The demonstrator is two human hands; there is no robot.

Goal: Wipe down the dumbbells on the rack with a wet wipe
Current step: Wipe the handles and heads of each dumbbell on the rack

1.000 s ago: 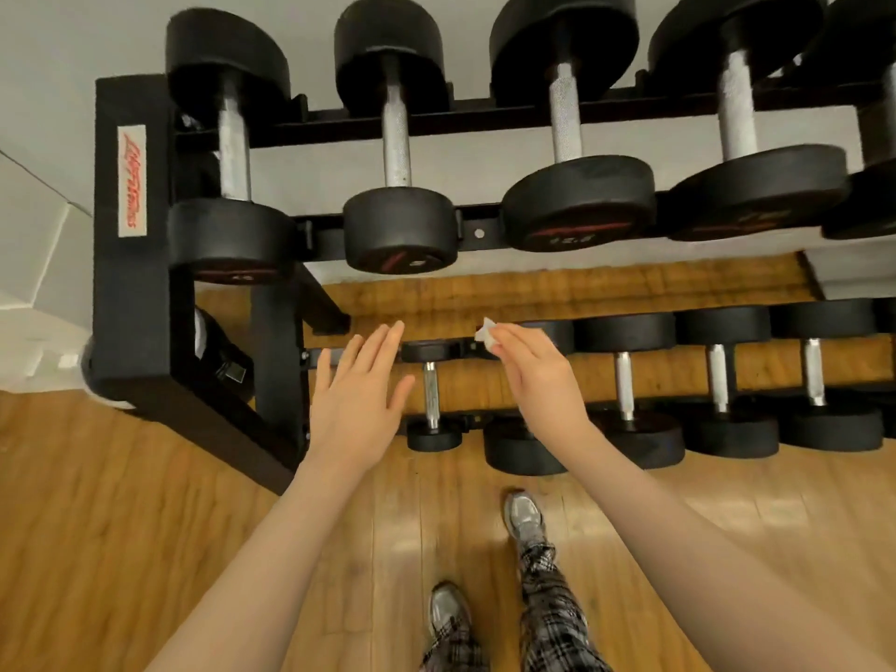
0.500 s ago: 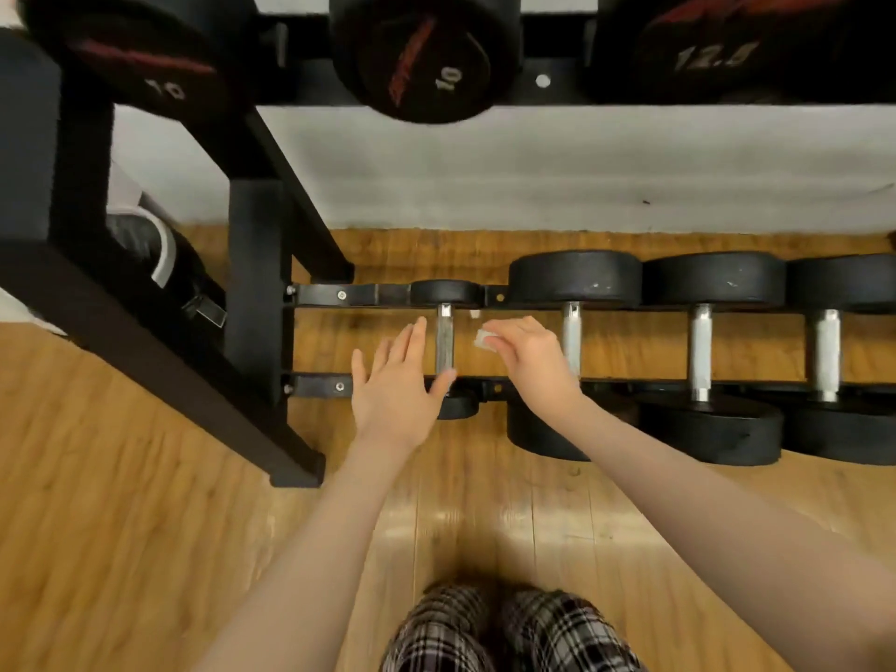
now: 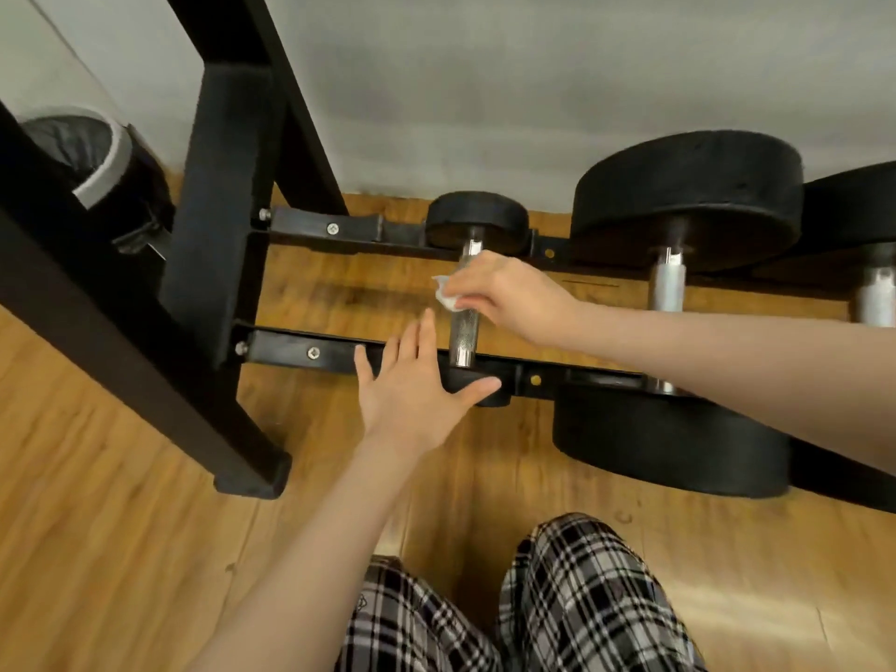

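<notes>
— Hands?
— Right hand (image 3: 509,295): pinching wet wipe (image 3: 445,294) against small dumbbell (image 3: 465,303) handle. Left hand (image 3: 412,385): spread flat, resting on front rail (image 3: 310,354), thumb beside near weight head.
— Surroundings?
— Larger dumbbell (image 3: 679,264) just right of right hand, same rack (image 3: 218,196). Wooden floor (image 3: 97,526) below.

Bare forearms (image 3: 300,540) (sleeveless); black-white plaid trousers (image 3: 572,599).

Plaid trousers (image 3: 582,599) above wooden floor (image 3: 121,526), grey wall (image 3: 533,89), dark bin (image 3: 82,147) at left.
</notes>
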